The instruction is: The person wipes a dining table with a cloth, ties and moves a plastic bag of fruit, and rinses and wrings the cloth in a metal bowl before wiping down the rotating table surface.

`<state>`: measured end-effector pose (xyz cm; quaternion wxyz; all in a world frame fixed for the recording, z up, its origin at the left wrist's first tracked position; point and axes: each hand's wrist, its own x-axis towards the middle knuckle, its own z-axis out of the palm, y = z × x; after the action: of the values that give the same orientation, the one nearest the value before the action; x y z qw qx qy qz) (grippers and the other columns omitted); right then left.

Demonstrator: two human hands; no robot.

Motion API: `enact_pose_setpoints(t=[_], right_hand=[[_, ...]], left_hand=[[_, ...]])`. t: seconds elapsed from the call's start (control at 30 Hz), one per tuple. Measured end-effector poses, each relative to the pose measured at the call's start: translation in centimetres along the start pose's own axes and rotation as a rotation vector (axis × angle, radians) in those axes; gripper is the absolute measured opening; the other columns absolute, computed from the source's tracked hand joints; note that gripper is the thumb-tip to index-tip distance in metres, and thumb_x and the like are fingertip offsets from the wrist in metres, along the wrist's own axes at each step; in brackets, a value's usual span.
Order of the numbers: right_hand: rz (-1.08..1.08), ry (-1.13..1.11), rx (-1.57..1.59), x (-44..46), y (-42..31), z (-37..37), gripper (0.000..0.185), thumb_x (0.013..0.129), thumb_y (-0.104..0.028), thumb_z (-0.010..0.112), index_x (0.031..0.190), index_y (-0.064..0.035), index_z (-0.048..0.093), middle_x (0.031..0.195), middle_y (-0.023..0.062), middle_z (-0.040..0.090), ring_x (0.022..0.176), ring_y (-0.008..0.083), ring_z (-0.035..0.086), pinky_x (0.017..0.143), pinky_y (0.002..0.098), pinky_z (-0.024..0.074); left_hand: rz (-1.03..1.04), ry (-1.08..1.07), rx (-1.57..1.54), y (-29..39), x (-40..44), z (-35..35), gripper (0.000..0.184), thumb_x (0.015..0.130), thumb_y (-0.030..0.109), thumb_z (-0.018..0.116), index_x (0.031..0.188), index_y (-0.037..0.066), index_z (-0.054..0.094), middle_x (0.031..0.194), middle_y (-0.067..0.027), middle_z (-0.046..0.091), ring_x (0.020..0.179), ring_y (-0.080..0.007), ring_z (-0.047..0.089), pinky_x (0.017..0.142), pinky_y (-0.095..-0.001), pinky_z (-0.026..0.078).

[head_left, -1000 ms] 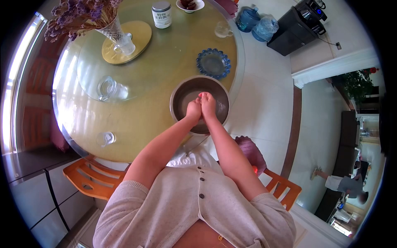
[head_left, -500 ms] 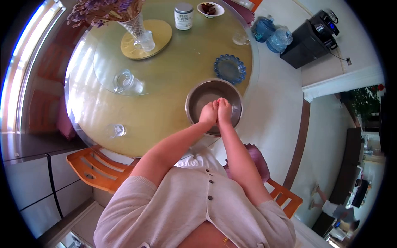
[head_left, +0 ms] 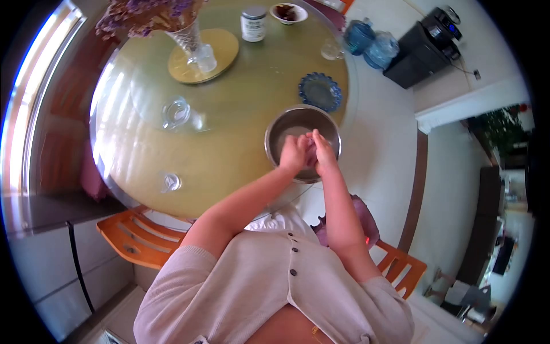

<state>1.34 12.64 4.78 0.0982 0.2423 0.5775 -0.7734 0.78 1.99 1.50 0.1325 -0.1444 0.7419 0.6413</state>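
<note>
A round stainless steel basin stands near the table's edge in front of me. Over it, my left hand is closed, its fingers curled toward the other hand. My right hand is beside it, fingers bent inward and nearly touching the left. Between the palms shows something small, purplish and blurred; its kind cannot be made out. The hands hide part of the basin's inside. Just beyond the basin lies a blue glass plate with a scalloped rim.
The round glass-topped table bears a glass pitcher, a small glass, a lidded jar, a white bowl and a vase of dried flowers. Orange chairs flank me. Another person is at far right.
My hands have gone from clasped together to slightly apart, with the purplish thing showing between them. In the view, hands and basin sit a little further right.
</note>
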Motion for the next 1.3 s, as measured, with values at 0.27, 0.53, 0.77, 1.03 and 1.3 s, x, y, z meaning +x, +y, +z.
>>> enact_pose_setpoints(t=[0.27, 0.53, 0.77, 1.03, 1.3], right_hand=[[-0.281, 0.114, -0.749, -1.9, -0.8, -2.0, 0.023, 0.083, -0.012, 0.061, 0.101, 0.0025, 0.066, 0.09, 0.0049, 0.068, 0.071, 0.0139, 0.064, 0.066, 0.0283, 0.0501], [-0.213, 0.092, 0.203, -1.9, -2.5, -1.4, 0.01, 0.08, -0.007, 0.069, 0.087, -0.0107, 0.061, 0.082, -0.0023, 0.063, 0.077, 0.0078, 0.057, 0.07, 0.023, 0.045], [0.008, -0.051, 0.327, -1.8, -3.2, 2.5, 0.012, 0.083, -0.011, 0.07, 0.092, -0.0102, 0.063, 0.093, 0.0021, 0.066, 0.084, 0.0125, 0.062, 0.074, 0.0257, 0.0485], [0.243, -0.262, 0.236, 3.9, -1.1, 10.9, 0.03, 0.083, -0.006, 0.067, 0.113, -0.0082, 0.061, 0.105, 0.0039, 0.066, 0.092, 0.0167, 0.063, 0.083, 0.0334, 0.0498], [-0.386, -0.097, -0.329, 14.7, 1.4, 20.8, 0.041, 0.083, -0.012, 0.068, 0.12, -0.0002, 0.054, 0.115, 0.0128, 0.06, 0.103, 0.0219, 0.059, 0.09, 0.034, 0.0475]], left_hand=[[-0.156, -0.203, -0.25, 3.1, 0.0, -4.6, 0.036, 0.084, 0.022, 0.07, 0.111, 0.006, 0.053, 0.094, -0.0038, 0.062, 0.076, -0.0119, 0.061, 0.059, -0.0277, 0.049], [-0.093, -0.245, -0.223, 4.4, 0.7, -7.6, 0.026, 0.087, 0.034, 0.069, 0.081, 0.009, 0.062, 0.07, 0.0022, 0.06, 0.062, -0.0065, 0.056, 0.051, -0.0198, 0.038], [-0.278, -0.338, -0.722, 6.1, 1.0, -11.2, 0.032, 0.098, 0.031, 0.048, 0.106, 0.001, 0.057, 0.099, -0.0095, 0.064, 0.091, -0.0222, 0.064, 0.085, -0.0427, 0.052], [-0.29, -0.165, -1.109, 1.8, 5.3, -17.8, 0.039, 0.103, 0.029, 0.032, 0.12, -0.001, 0.05, 0.122, -0.0144, 0.058, 0.112, -0.0283, 0.056, 0.1, -0.0464, 0.044], [-0.153, 0.071, -1.271, -1.0, 10.2, -22.8, 0.034, 0.103, 0.025, 0.033, 0.126, 0.005, 0.048, 0.126, -0.0104, 0.056, 0.117, -0.0236, 0.053, 0.103, -0.0422, 0.041]])
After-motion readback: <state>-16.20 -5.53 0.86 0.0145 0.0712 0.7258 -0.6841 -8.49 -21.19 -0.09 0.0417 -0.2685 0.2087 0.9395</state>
